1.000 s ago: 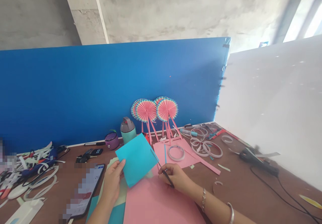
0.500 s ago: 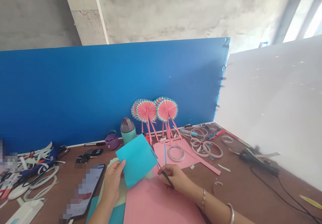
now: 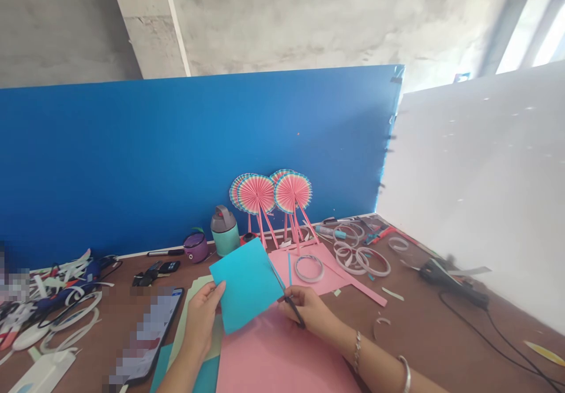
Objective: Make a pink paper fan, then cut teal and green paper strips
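Note:
A blue sheet of paper point(image 3: 249, 287) is pinched at its left edge by my left hand point(image 3: 204, 310), thumb on top. My right hand point(image 3: 306, 313) is closed round the dark handles of scissors point(image 3: 294, 310), whose blades lie along the sheet's right edge. Below the blue paper spreads a large pink sheet point(image 3: 282, 357). Pale green paper point(image 3: 185, 322) and a darker teal sheet point(image 3: 205, 375) lie under my left forearm.
Pink pleated paper fans point(image 3: 257, 195) stand against the blue partition point(image 3: 176, 157). A teal bottle point(image 3: 226, 237), purple cup point(image 3: 195, 247) and phone point(image 3: 154, 340) are to the left. Tape rolls point(image 3: 373, 262) and a black cable point(image 3: 477, 322) lie right; tangled tools and cords point(image 3: 62, 299) lie far left.
The blue paper has shifted slightly right and down, with my left hand following. The scissors now reach further along its right edge, and the blades look more closed.

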Tool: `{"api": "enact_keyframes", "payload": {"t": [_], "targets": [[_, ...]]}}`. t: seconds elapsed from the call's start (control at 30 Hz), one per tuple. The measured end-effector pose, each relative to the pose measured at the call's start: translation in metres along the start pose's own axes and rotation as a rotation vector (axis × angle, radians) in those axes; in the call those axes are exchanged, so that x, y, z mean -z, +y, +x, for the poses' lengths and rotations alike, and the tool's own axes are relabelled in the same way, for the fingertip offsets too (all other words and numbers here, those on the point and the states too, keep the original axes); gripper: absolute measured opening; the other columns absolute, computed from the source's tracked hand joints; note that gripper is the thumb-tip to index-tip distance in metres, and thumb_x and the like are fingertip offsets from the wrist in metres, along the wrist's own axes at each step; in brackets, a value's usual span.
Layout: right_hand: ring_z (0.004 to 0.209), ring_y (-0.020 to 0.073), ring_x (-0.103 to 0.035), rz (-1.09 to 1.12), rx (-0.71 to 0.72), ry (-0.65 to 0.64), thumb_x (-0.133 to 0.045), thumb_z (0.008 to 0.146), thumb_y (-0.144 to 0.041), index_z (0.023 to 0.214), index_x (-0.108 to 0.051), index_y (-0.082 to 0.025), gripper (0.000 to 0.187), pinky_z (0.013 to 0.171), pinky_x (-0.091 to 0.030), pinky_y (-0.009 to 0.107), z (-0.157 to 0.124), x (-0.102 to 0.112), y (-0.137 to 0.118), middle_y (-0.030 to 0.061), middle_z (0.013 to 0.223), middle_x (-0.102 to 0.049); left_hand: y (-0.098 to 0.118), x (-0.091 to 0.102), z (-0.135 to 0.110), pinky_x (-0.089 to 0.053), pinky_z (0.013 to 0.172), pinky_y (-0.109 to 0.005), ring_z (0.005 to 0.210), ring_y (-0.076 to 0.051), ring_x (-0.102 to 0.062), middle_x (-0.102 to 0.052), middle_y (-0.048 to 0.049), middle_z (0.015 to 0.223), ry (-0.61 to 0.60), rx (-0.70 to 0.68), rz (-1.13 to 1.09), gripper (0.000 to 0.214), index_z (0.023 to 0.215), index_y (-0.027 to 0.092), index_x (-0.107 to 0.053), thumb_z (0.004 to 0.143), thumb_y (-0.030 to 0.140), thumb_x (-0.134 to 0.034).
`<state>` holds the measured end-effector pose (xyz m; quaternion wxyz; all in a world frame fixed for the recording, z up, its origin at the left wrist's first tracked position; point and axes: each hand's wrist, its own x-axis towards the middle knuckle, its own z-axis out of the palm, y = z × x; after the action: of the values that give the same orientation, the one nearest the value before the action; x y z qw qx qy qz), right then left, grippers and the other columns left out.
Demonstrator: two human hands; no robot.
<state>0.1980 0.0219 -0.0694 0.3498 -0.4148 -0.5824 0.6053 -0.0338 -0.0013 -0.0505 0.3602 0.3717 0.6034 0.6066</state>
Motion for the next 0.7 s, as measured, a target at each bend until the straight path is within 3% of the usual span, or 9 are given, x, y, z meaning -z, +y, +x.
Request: {"api": "enact_keyframes", "payload": {"t": [0.13, 0.37, 0.53, 0.7], "targets": [[0.039, 0.0059, -0.039, 0.013, 0.014, -0.003, -0.071, 0.060, -0.043, 0.072, -0.054, -0.015, 0.035, 0.039, -0.029, 0.019, -0.0001, 0.0008, 0.0000, -0.0079, 0.046, -0.044, 0.0057, -0.0019, -0.0039, -0.050, 0.066, -0.035, 0.076, -0.027, -0.063, -0.070, -0.0067, 0.076, -0.143, 0.082, -0.036, 0.043, 0.079, 0.018, -0.068, 0.057, 0.054, -0.071], [0.039, 0.0059, -0.038, -0.002, -0.003, 0.009, -0.071, 0.061, -0.040, 0.069, -0.053, -0.015, 0.032, 0.040, -0.029, 0.020, -0.0002, 0.0006, 0.0008, -0.0073, 0.048, -0.045, 0.0085, -0.0034, -0.0068, -0.050, 0.065, -0.035, 0.077, -0.028, -0.063, -0.068, -0.0054, 0.073, -0.114, 0.097, -0.025, 0.037, 0.076, 0.021, -0.067, 0.057, 0.052, -0.072], [0.039, 0.0061, -0.040, -0.024, 0.001, 0.009, -0.070, 0.062, -0.039, 0.068, -0.053, -0.015, 0.029, 0.040, -0.030, 0.020, -0.0023, 0.0003, -0.0037, -0.0073, 0.048, -0.044, 0.0050, -0.0023, -0.0044, -0.050, 0.061, -0.034, 0.072, -0.027, -0.063, -0.068, -0.0050, 0.069, -0.097, 0.032, -0.071, 0.036, 0.076, 0.020, -0.068, 0.055, 0.048, -0.074], [0.040, 0.0068, -0.042, -0.019, -0.002, 0.010, -0.070, 0.061, -0.040, 0.072, -0.056, -0.014, 0.032, 0.040, -0.032, 0.020, -0.0021, 0.0006, -0.0034, -0.0071, 0.048, -0.046, 0.0046, -0.0020, -0.0040, -0.050, 0.063, -0.034, 0.075, -0.027, -0.063, -0.070, -0.0066, 0.074, -0.125, 0.063, -0.052, 0.036, 0.075, 0.020, -0.068, 0.056, 0.050, -0.073]]}}
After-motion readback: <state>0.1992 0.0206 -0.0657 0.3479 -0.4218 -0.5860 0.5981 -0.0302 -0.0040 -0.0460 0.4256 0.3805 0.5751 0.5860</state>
